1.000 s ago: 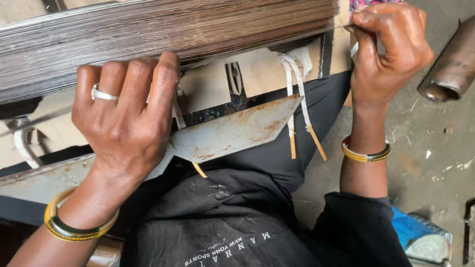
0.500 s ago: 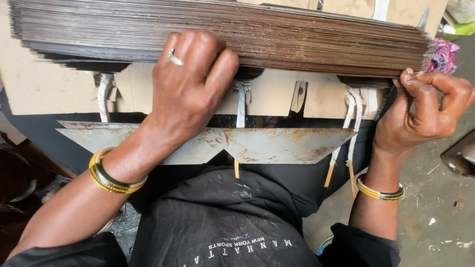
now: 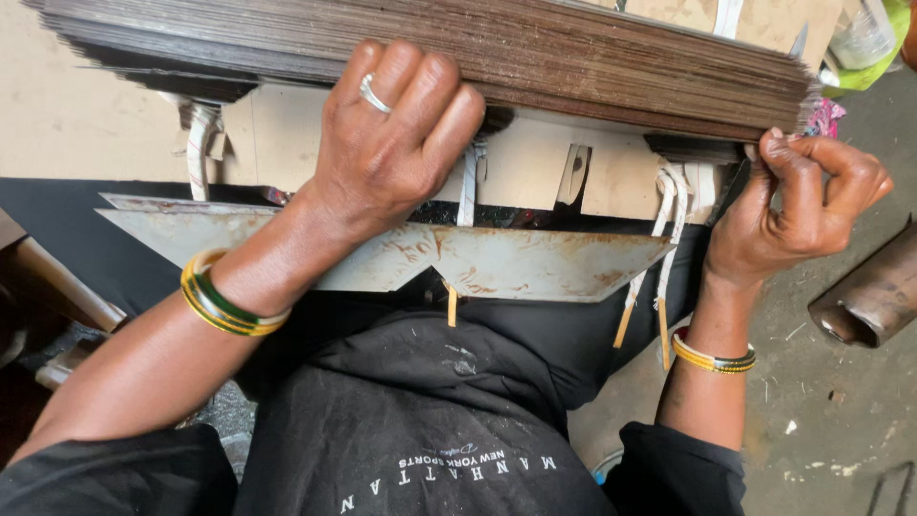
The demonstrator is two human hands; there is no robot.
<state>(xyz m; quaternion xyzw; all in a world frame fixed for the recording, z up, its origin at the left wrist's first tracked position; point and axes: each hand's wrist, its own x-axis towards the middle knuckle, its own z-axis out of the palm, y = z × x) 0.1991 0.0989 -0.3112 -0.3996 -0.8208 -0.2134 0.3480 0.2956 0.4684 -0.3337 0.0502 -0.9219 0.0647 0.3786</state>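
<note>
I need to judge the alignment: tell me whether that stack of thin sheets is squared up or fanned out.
Fanned out. The stack of thin sheets has edges stepping unevenly at both ends.

- Two hands: left hand (image 3: 396, 143) at 11 o'clock, right hand (image 3: 798, 205) at 3 o'clock.
- One stack of thin brown sheets (image 3: 592, 53) at 12 o'clock.
- One ring (image 3: 371, 94).
- Two bangle sets (image 3: 222, 298), one per wrist.
- One grey metal plate (image 3: 535, 263).
- One rusty pipe (image 3: 874, 291) at 3 o'clock.
</note>
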